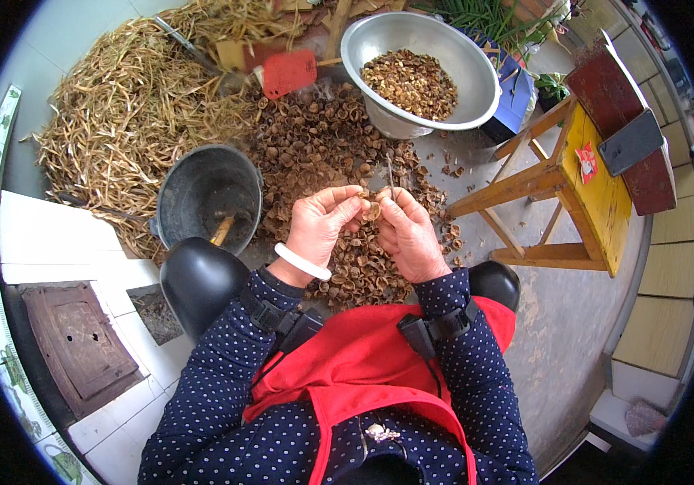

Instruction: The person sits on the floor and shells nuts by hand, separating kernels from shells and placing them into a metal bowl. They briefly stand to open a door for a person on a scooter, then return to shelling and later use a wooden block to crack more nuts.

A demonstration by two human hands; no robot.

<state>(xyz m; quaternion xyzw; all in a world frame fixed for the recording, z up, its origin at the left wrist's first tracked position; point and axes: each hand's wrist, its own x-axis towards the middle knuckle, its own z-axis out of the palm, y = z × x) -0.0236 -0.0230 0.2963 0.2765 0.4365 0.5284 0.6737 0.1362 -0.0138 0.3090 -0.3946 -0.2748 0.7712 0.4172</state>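
My left hand (327,227), with a white bangle at its wrist, pinches a walnut piece (364,194) between thumb and fingertips. Close beside it, my right hand (406,229) grips a thin metal pick (390,170) whose shaft points away from me. A pale half shell (373,211) sits between the two hands; which fingers hold it I cannot tell. Beneath lies a broad heap of broken walnut shells (304,139). Beyond the heap, a large metal basin (480,66) holds shelled walnut pieces (410,85).
A black bucket (171,200) with a wooden handle inside stands at left, before dry straw (117,121). A red plastic flyswatter (289,73) lies near the basin. At right is a yellow wooden chair (592,151) bearing a phone (632,142). A rusty metal stove plate (80,345) is at lower left.
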